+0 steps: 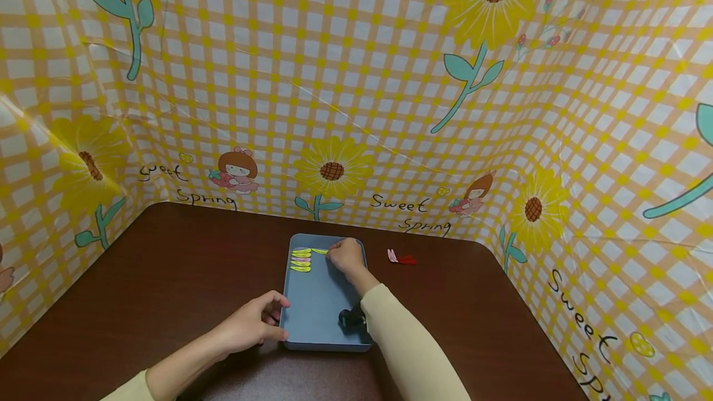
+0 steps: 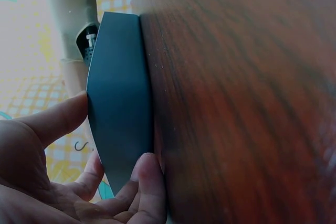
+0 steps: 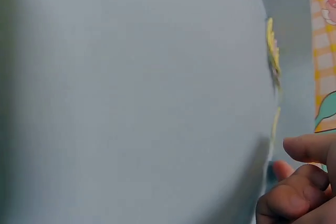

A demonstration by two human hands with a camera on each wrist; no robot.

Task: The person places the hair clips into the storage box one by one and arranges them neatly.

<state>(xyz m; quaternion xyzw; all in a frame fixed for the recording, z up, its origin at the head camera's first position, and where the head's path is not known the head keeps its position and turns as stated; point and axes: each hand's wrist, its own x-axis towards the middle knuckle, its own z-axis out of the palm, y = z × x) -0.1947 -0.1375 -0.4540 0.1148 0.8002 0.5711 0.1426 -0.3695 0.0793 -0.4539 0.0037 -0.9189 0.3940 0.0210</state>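
Observation:
A blue-grey tray (image 1: 325,314) lies on the table, with a column of several yellow and pink snap hair clips (image 1: 301,260) by its far left side. The left hand (image 1: 245,327) holds the tray's near left side; its thumb (image 2: 63,116) is at the rim and other fingers bend against the outer wall. Over the tray's far end, the right hand (image 1: 346,257) has its fingertips right at the end of a single yellow snap clip (image 1: 319,251). A gap shows between thumb and bent fingers in the right wrist view, with the clip beside them (image 3: 274,129).
Pink hair clips (image 1: 392,256) and red hair clips (image 1: 408,260) lie on the dark wooden table (image 1: 457,320) right of the tray. A black wrist device (image 1: 351,319) shows under the right sleeve. Checked sunflower cloth (image 1: 356,79) walls the table's back and sides.

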